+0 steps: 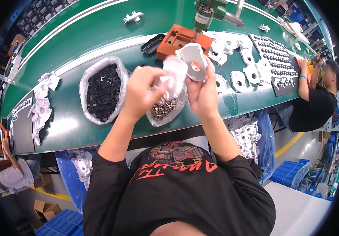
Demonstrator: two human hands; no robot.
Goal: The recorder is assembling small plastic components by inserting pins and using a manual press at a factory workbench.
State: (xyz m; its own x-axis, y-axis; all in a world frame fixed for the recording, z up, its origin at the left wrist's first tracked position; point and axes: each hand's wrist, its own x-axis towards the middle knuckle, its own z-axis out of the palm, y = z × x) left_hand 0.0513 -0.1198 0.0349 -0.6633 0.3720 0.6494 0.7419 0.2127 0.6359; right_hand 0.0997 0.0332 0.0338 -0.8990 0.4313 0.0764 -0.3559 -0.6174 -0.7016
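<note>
My left hand (142, 89), closed and smeared by motion, grips a white plastic part (176, 70) whose outline is blurred. Just right of it, my right hand (204, 92) holds a white plastic shell (192, 53) with a rounded end and a round hole, thumb along its right edge. The two pieces are side by side and overlap in view; I cannot tell whether they touch. Behind them stands an orange fixture block (168, 45) beneath a green press head (203, 16). Under my hands, a plastic-lined container of screws (162, 111) is partly hidden.
A lined bin of black parts (103, 92) stands left on the green bench (68, 131). White housings (252, 72) lie right, near a board of small dark parts (273, 55). More white parts (41, 102) lie far left. One person (315, 92) works right, another (14, 171) left.
</note>
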